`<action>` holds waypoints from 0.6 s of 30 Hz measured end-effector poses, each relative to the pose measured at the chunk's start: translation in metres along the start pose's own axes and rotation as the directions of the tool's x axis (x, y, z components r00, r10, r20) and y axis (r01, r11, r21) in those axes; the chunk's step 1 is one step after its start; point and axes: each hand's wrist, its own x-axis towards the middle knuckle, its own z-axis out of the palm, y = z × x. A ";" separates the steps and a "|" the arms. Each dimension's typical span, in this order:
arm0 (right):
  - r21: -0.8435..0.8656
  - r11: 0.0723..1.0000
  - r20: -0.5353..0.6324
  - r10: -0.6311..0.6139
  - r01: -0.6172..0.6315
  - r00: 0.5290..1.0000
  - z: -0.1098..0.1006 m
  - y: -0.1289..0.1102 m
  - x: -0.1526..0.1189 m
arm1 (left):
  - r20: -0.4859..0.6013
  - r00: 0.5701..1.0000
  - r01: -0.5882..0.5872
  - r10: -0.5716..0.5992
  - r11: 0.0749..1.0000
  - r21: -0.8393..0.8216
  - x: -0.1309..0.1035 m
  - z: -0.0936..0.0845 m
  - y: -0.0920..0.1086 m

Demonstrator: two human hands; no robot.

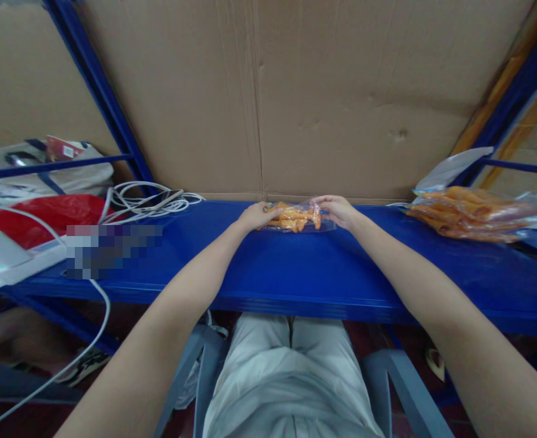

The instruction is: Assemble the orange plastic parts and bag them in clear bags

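A clear plastic bag (295, 218) with orange, knobbly pieces inside lies near the back of the blue shelf table (304, 274). My left hand (255, 216) is closed on the bag's left end, thumb laid over the top. At the right end, my right hand (339, 210) pinches the clear film between thumb and fingers. What exactly the orange pieces are, I cannot make out. Both forearms reach forward over the table's front edge.
Clear bags of orange pieces (469, 213) are piled at the right. Left stand a white power strip (26, 264), coiled white cables (145, 204), a red bag (44, 216) and a canvas bag (62, 173). A cardboard wall (304, 109) closes the back; blue posts (99, 91) flank it.
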 end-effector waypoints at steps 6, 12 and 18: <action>-0.283 0.956 -0.136 0.044 -0.081 0.990 -0.008 -0.002 0.002 | -0.003 1.000 0.004 -0.004 1.000 0.011 0.002 0.002 -0.001; -0.184 0.960 0.155 0.241 -0.212 0.958 -0.013 -0.003 -0.003 | -0.168 0.948 -0.278 0.271 0.961 -0.017 0.008 0.008 -0.005; -0.022 0.982 0.136 0.188 -0.187 0.973 -0.011 0.000 0.002 | -0.274 0.846 -0.489 0.458 0.871 -0.052 0.018 0.017 -0.006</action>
